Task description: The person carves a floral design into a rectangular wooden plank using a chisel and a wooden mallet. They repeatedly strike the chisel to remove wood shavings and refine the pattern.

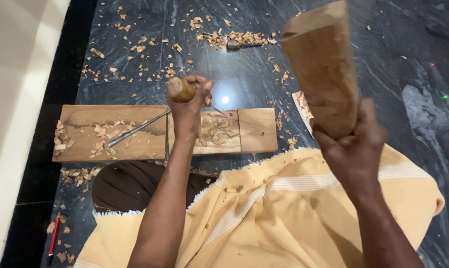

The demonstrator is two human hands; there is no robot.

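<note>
Head view: my left hand [189,106] is wrapped tight around the wooden handle of a chisel [181,90], its blade set down into the hollow I am cutting in the wooden plank [256,130]. My right hand [352,151] is clenched on the narrow end of a heavy wooden mallet [320,64], held up above the plank's right end, well apart from the chisel handle.

The plank lies flat on the dark stone floor [244,79], just beyond my knees and the yellow cloth [284,208] over my lap. As I judge it, the carving is partly done: the hollow near the plank's middle is already rough and full of loose curls, while the right end is smooth and uncut. A second chisel [137,128] lies slantwise across the left half, among more shavings [103,134]. Chips are scattered over the floor toward its far edge, where another tool [242,43] lies in a heap of them. A red pencil [54,238] lies by the floor's near left edge.
</note>
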